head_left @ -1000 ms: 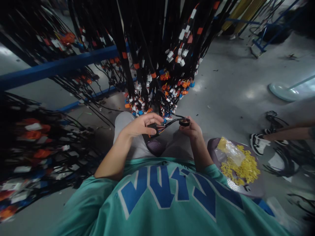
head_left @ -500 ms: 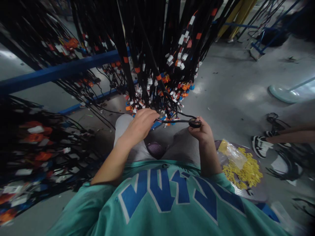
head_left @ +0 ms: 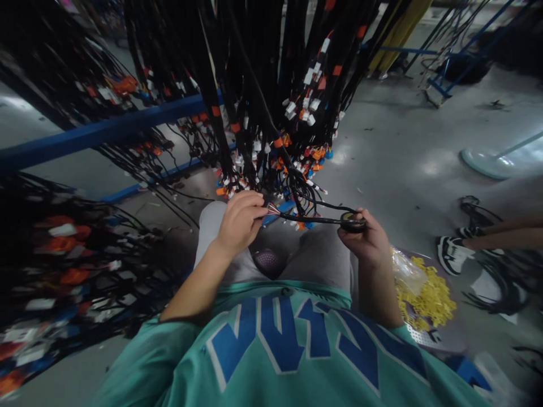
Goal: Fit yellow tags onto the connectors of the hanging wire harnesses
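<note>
Above my lap, a black wire bundle stretches between my two hands. My left hand pinches its left end, where several thin coloured wires fan out of the black covering; what sits under the fingertips is hidden. My right hand is closed round a roll of black tape, which touches the right part of the bundle. A second black cable branch runs from the hanging harnesses to the roll. Just beyond my hands hang many black wire harnesses with white, orange and blue connectors.
A blue rack bar crosses at the left, with more harnesses below it. To my right, a stool holds yellow plastic pieces and a clear bag. Another person's shoe and a round stand base are farther right.
My right hand has moved right and slightly down with the tape roll, away from my left hand. More of the bundle and the coloured wires now show between them.
</note>
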The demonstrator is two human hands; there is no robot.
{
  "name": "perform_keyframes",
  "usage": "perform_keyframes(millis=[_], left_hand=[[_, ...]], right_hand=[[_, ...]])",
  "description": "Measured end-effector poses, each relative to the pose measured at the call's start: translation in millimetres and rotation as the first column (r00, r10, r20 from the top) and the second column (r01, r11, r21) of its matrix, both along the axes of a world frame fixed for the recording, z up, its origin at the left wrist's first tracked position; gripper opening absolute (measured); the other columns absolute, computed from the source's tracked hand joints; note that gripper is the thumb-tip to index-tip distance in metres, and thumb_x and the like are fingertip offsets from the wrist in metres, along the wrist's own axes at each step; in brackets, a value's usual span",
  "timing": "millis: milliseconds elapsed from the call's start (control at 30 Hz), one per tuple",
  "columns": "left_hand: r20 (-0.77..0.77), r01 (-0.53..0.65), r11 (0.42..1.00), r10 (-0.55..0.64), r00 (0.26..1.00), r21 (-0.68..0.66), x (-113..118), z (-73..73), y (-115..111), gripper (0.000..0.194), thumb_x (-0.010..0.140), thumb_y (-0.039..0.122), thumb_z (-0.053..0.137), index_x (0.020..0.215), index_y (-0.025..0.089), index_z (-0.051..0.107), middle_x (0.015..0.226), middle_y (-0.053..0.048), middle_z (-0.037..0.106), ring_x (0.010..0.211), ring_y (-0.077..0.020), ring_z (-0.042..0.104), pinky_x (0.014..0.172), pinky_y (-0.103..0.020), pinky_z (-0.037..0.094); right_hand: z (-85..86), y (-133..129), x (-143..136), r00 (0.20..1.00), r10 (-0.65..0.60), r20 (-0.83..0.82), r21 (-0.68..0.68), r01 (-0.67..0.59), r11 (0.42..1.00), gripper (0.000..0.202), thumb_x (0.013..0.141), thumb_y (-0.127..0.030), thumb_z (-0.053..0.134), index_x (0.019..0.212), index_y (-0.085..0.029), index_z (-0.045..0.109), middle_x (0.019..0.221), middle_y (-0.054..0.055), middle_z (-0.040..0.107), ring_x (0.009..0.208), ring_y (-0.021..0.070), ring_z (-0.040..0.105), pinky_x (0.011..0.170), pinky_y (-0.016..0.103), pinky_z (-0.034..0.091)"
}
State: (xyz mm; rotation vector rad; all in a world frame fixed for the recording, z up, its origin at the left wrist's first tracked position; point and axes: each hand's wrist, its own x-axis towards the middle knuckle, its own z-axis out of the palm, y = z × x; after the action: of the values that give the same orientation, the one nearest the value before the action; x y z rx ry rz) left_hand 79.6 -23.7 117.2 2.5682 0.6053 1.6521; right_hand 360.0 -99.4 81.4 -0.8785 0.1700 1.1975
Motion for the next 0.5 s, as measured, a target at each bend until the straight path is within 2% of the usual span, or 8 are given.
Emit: perform_keyframes(millis=[100, 200, 500], left_hand=[[0.013, -0.058, 0.996, 0.057, 0.998, 0.070, 0.2, 2.6, -1.6, 0.016, 0.078, 0.013, 0.060, 0.086, 0.023, 0.050, 0.086, 0.000, 0.062, 0.090, -0.0158, 0.062, 0.081, -0.035, 0.050], [0.057, -0.066, 0.990, 0.060, 0.997, 0.125, 0.8, 5.4, -2.0, 0.016, 0.079, 0.012, 0.059, 0.085, 0.023, 0.050, 0.084, 0.000, 0.061, 0.089, -0.0153, 0.062, 0.079, -0.035, 0.051], [0.075, -0.094, 0.985, 0.084, 0.994, 0.144, 0.0, 8.9, -1.6, 0.014, 0.079, 0.014, 0.060, 0.082, 0.024, 0.050, 0.079, 0.002, 0.061, 0.086, -0.0138, 0.062, 0.079, -0.035, 0.054]], right_hand=[[2.4, -0.9, -4.0, 0.999, 0.030, 0.016, -0.005, -0.030, 1.000, 0.008, 0.080, -0.013, 0.057, 0.074, -0.018, 0.056, 0.050, -0.008, 0.059, 0.043, 0.0067, 0.057, 0.045, 0.020, 0.049], [2.7, -1.2, -5.6, 0.998, 0.062, 0.018, 0.027, -0.062, 0.998, 0.009, 0.077, -0.013, 0.062, 0.074, -0.017, 0.055, 0.050, -0.008, 0.059, 0.043, 0.0064, 0.057, 0.045, 0.019, 0.049], [7.0, -3.6, -8.5, 0.997, 0.064, 0.042, 0.058, -0.067, 0.996, 0.010, 0.075, -0.012, 0.063, 0.075, -0.018, 0.055, 0.052, -0.008, 0.059, 0.046, 0.0061, 0.058, 0.046, 0.018, 0.049]])
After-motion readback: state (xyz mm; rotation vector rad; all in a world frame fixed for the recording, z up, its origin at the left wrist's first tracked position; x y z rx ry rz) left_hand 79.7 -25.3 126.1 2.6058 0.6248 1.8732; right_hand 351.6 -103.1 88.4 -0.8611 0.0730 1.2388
